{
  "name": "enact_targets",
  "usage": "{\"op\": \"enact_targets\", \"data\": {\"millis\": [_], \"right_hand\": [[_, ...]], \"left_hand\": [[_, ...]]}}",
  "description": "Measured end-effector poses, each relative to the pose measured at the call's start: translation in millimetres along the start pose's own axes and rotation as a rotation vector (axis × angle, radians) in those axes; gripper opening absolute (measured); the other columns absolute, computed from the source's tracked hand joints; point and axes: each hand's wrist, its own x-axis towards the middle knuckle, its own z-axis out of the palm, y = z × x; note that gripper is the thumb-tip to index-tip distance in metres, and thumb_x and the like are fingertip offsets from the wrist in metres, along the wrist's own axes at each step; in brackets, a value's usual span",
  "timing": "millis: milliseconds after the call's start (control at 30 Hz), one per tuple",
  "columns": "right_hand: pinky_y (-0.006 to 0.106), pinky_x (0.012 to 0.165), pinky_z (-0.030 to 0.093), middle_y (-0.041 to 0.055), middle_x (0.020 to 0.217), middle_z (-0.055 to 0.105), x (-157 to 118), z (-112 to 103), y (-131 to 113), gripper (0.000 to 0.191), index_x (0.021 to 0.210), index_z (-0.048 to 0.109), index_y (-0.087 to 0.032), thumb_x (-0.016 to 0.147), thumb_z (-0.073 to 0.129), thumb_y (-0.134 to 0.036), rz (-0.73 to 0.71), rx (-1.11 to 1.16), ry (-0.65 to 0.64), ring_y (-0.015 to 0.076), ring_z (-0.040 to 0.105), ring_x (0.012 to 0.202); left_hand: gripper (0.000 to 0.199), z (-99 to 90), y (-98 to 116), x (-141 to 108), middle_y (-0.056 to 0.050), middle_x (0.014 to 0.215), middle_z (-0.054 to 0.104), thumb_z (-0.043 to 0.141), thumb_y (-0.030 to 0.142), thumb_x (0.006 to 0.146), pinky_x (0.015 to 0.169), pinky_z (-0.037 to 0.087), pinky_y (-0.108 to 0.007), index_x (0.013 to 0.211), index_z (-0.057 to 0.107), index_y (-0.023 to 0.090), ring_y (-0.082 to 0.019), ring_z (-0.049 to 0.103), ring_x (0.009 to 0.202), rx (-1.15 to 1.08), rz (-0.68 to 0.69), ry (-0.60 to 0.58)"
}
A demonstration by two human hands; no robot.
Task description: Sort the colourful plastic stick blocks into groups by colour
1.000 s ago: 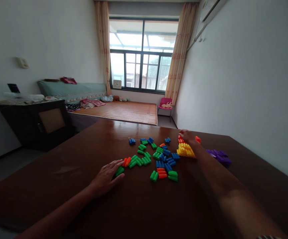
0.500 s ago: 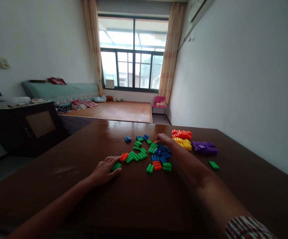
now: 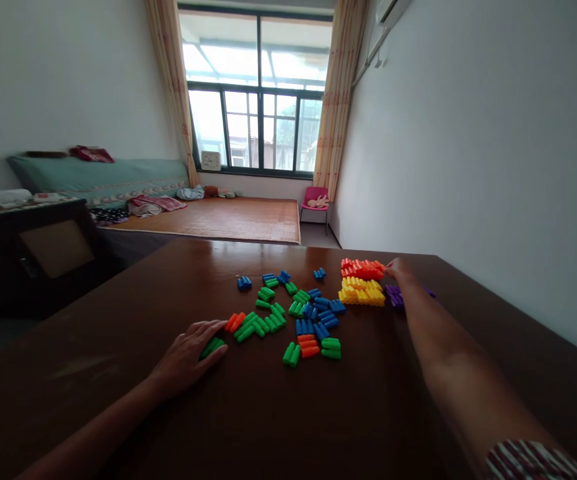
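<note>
My left hand lies on the table at the left, fingers stretched out. Green ribbed plastic toy blocks sit between its thumb and fingers, partly covered. Just past its fingertips is an orange block pair, beside several joined green blocks. At the far right, my right hand pinches an orange toy block at the right end of the orange row. A yellow group lies in front of that row. Purple blocks are partly hidden by my right forearm.
Loose blue blocks and green blocks are scattered mid-table, with an orange piece among them. Beyond the brown table stand a low bed, a pink chair and a dark cabinet.
My right hand has moved right, from the blue blocks to the end of the orange row, carrying an orange block. My left hand stays by the green blocks. The view has shifted slightly.
</note>
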Motion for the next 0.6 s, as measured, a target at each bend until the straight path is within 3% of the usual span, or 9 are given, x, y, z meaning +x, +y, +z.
{"op": "enact_targets", "data": {"millis": [133, 267, 367, 400, 533, 600], "right_hand": [[0.031, 0.061, 0.044, 0.0134, 0.064, 0.067, -8, 5, -2, 0.011, 0.067, 0.069, -0.011, 0.074, 0.068, -0.02, 0.005, -0.034, -0.118, 0.0202, 0.063, 0.064], [0.031, 0.064, 0.047, 0.0124, 0.072, 0.069, -22, -11, -25, 0.022, 0.079, 0.07, -0.013, 0.084, 0.057, -0.03, -0.051, -0.042, -0.107, 0.019, 0.061, 0.064], [0.031, 0.074, 0.048, 0.0118, 0.088, 0.071, -60, -25, -63, 0.022, 0.091, 0.071, -0.015, 0.085, 0.056, -0.031, -0.282, 0.026, -0.134, 0.0193, 0.064, 0.077], [0.029, 0.078, 0.048, 0.0102, 0.093, 0.072, -81, -28, -79, 0.022, 0.095, 0.071, -0.017, 0.085, 0.058, -0.032, -0.436, 0.077, -0.208, 0.0189, 0.064, 0.083], [0.025, 0.075, 0.048, 0.003, 0.098, 0.07, -183, -27, -132, 0.034, 0.104, 0.071, -0.023, 0.078, 0.068, -0.044, -0.97, 0.16, -0.82, 0.0171, 0.063, 0.085], [0.026, 0.072, 0.047, 0.0034, 0.096, 0.069, -228, -21, -145, 0.039, 0.104, 0.071, -0.023, 0.074, 0.072, -0.049, -1.088, 0.096, -0.872, 0.0173, 0.062, 0.082]], "left_hand": [[0.054, 0.3, 1, 0, -0.005, 0.14, 0.055, 0.044, 0.056, 0.091, 0.1, 0.044, -0.042, 0.139, 0.048, 0.032, -0.028, 0.047, 0.129, 0.005, -0.003, 0.001], [0.055, -2.0, 7, 1, -0.006, 0.139, 0.055, 0.043, 0.057, 0.091, 0.101, 0.043, -0.043, 0.139, 0.049, 0.029, -0.028, 0.048, 0.128, -0.001, -0.006, 0.001], [0.056, -4.0, 11, 2, -0.007, 0.14, 0.054, 0.041, 0.058, 0.092, 0.101, 0.043, -0.044, 0.139, 0.049, 0.028, -0.028, 0.046, 0.129, 0.001, -0.011, -0.015], [0.057, -4.6, 12, 2, -0.007, 0.14, 0.054, 0.04, 0.058, 0.091, 0.101, 0.042, -0.044, 0.138, 0.049, 0.027, -0.028, 0.046, 0.13, 0.0, -0.013, -0.02], [0.057, -5.7, 15, 3, -0.006, 0.141, 0.053, 0.04, 0.059, 0.091, 0.101, 0.042, -0.044, 0.138, 0.049, 0.027, -0.028, 0.044, 0.131, 0.006, -0.017, -0.028], [0.057, -5.7, 16, 3, -0.006, 0.141, 0.053, 0.04, 0.058, 0.091, 0.101, 0.043, -0.043, 0.137, 0.05, 0.027, -0.027, 0.044, 0.131, 0.012, -0.015, -0.024]]}}
